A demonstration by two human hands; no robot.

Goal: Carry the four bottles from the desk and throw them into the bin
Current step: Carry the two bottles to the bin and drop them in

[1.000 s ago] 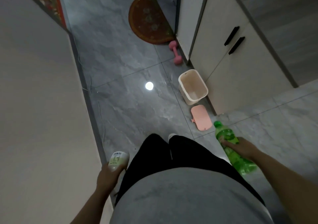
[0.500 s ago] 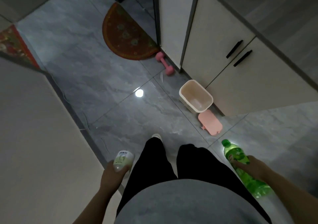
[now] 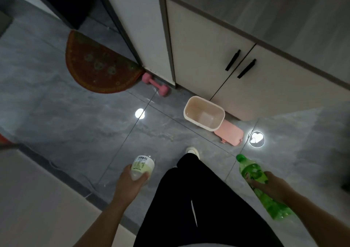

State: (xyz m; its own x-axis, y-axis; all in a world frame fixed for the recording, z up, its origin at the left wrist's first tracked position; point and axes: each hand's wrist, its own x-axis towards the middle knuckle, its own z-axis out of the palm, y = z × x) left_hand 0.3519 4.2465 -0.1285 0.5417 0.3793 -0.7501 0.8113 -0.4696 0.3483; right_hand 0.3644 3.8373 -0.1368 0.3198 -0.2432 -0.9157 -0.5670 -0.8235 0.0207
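A cream open bin (image 3: 191,105) stands on the grey floor against a cabinet, with nothing visible inside it. Its pink lid (image 3: 230,134) lies flat just to its right. My left hand (image 3: 127,185) grips a small white bottle (image 3: 142,166) with a pale green label, low and left of the bin. My right hand (image 3: 269,185) holds a green plastic bottle (image 3: 253,172) round its middle, cap pointing toward the bin, below and right of it. My black-trousered legs fill the space between both hands.
A pink dumbbell (image 3: 155,84) lies on the floor left of the bin, beside a half-round red mat (image 3: 98,66). Cream cabinet doors with black handles (image 3: 240,64) stand behind the bin. A pale wall (image 3: 37,199) runs along my left.
I have walked closer to the bin, which now looks larger and nearer. Both hands still carry their bottles, and the left one has come forward.
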